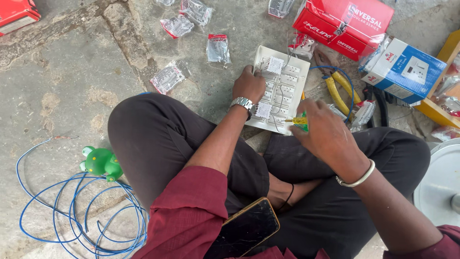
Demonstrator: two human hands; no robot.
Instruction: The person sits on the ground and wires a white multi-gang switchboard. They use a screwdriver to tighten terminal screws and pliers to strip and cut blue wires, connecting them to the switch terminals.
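On the floor before crossed legs, the white switch plate is steadied by the left hand, fingers clamped on its edge, while a yellow-green screwdriver is gripped by the right hand.

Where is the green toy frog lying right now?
In the head view, the green toy frog lies on the stone floor at the left, beside the person's bent knee and touching the coiled blue wire.
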